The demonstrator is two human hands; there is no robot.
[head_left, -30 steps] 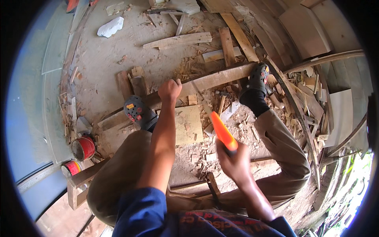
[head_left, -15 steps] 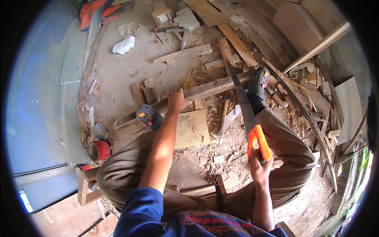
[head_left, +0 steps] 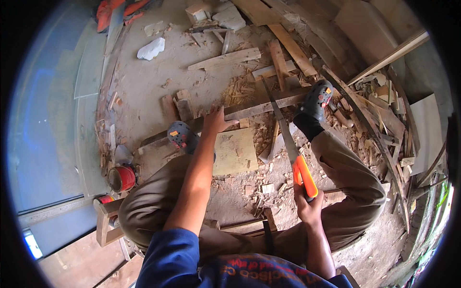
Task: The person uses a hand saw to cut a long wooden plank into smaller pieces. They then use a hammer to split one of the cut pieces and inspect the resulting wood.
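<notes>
A long squared wooden beam (head_left: 265, 106) lies crosswise on the floor before me. My left hand (head_left: 214, 120) grips it near the middle, with the thumb stretched along its near side and the fingers over its far side. My right hand (head_left: 309, 207) is closed round the orange handle of a handsaw (head_left: 284, 128). The saw's blade runs away from me across the beam, right of my left hand; whether its teeth touch the wood I cannot tell. My grey clogs, left (head_left: 181, 136) and right (head_left: 317, 100), rest at the beam on either side.
A square board (head_left: 235, 150) lies below the beam among wood chips. Loose planks (head_left: 225, 58) and a white lump (head_left: 151, 49) are farther off. A red tin (head_left: 123, 178) stands at left. Curved strips and scrap wood (head_left: 379, 129) pile up at right.
My right hand has drawn the saw back toward me and to the left, so the blade crosses the beam nearer my left hand. My left hand stays on the beam.
</notes>
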